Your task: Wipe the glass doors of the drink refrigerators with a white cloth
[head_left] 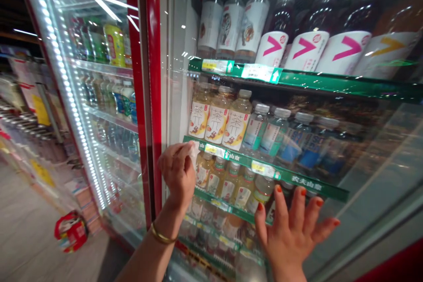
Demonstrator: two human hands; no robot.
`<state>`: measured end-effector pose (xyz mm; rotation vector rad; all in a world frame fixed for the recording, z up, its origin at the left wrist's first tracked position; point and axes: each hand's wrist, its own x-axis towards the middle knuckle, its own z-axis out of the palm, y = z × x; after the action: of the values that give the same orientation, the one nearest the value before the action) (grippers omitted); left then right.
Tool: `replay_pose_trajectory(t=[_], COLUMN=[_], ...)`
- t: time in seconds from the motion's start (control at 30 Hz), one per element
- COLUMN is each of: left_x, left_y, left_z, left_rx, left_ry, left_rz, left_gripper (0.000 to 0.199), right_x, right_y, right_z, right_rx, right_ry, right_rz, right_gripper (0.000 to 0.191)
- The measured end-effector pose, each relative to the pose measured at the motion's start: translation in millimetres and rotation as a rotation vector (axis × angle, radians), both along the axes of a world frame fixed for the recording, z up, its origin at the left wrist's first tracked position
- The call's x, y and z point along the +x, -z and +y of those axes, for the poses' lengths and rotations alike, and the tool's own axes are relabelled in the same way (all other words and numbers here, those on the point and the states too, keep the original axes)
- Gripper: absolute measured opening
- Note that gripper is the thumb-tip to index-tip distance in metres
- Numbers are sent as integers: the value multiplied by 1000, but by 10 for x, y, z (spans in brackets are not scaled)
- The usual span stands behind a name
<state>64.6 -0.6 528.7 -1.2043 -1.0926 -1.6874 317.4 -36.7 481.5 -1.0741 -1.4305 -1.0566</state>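
Right hand (291, 238) spread flat on glass cooler door (370, 158); left hand (176, 172) pinching crumpled white tissue (194, 153), maybe cloth.

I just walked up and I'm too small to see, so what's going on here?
A person is standing at a drinks fridge. Their left hand pinches a white tissue or cloth against the glass door, and their right hand is spread flat on that glass. Behind the door, bottled teas and water bottles stand in rows on the shelves.
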Motion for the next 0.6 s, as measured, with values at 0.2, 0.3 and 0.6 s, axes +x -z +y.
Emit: replay_pose_trajectory(t=[0.2,0.3,0.6], left_x=[26,-157,362], left_y=[760,572,456], left_z=[-189,-151,-222], left_rx=[-385,-452,-377], left_ry=[104,99,185], left_rz=[266,204,399], left_gripper=[81,85,96], right_x=[-22,-30,-21], right_y=[-7,-8,34], right_z=[8,8,17], right_rx=[-2,6,5], right_ry=[8,10,12], right_rz=[-2,0,24], right_gripper=[72,71,74])
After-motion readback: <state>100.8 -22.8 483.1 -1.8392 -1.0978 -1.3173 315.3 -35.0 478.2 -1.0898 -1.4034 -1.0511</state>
